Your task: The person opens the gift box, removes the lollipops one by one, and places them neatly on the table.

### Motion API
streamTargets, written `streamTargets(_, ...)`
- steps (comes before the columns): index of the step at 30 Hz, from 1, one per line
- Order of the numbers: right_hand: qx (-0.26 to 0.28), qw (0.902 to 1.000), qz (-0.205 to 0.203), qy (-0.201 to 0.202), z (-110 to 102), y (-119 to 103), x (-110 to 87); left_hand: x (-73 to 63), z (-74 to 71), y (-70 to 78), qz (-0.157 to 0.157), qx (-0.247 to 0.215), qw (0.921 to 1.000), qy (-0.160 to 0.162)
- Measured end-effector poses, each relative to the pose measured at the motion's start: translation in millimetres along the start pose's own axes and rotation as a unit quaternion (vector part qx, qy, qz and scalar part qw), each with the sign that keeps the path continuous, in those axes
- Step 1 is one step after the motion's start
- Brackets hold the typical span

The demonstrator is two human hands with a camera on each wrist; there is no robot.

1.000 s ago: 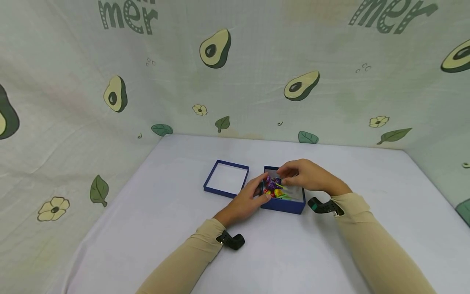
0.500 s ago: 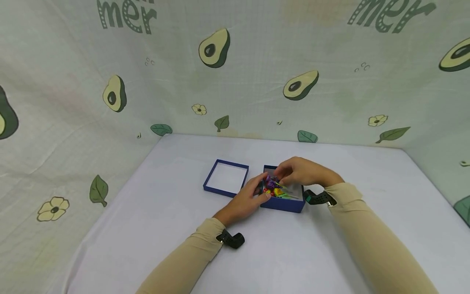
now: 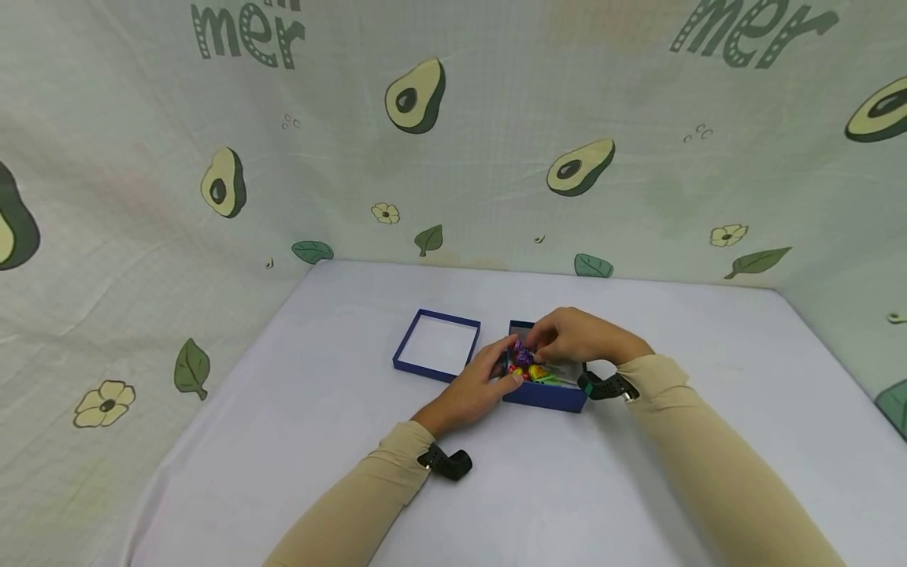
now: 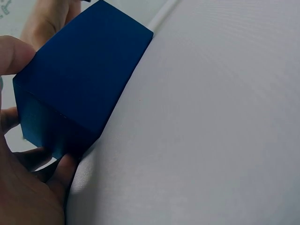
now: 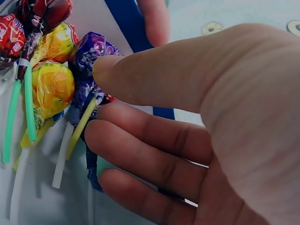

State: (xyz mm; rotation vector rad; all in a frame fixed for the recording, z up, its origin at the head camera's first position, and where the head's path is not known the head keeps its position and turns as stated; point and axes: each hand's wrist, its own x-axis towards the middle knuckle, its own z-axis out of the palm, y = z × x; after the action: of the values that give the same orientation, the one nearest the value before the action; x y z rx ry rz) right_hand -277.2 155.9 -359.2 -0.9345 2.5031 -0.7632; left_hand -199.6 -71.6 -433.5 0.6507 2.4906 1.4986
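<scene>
A shallow blue box (image 3: 544, 397) holds several wrapped lollipops. My left hand (image 3: 473, 394) grips its left end, with the thumb at the near rim and the fingers along the outer side; the left wrist view shows the box wall (image 4: 84, 70) under this hold. Over the box, my right hand (image 3: 584, 335) reaches inside and pinches a purple-wrapped lollipop (image 5: 89, 54) between the thumb and fingers. Beside it lie yellow lollipops (image 5: 51, 89), a red one (image 5: 9, 40) and a dark red one (image 5: 54, 11), with green, white and yellow sticks. The fingers hide part of the purple wrapper.
Left of the box, a blue-rimmed lid (image 3: 427, 370) with a white inside lies on the white table (image 3: 319, 425). Behind the table hangs a pale cloth (image 3: 489, 181) printed with avocados and leaves. Each wrist wears a black strap device (image 3: 453, 465).
My right hand has moved slightly left and down into the box, and its fingers have closed in on the purple lollipop. My left hand stays at the box's left end.
</scene>
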Motion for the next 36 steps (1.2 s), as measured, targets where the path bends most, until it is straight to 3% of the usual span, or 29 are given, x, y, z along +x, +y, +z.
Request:
streamTargets(21,-0.040,0.9989,0.023,-0.005,12.2,-7.4,5.8,-0.4,0.6,-0.4,0.001,0.006,1.0000,-0.004)
streamTargets(36,-0.044,0.9990,-0.001,0.012,13.0,-11.6,2.8,0.4,1.7,-0.6,0.007,-0.001,1.0000,0.001)
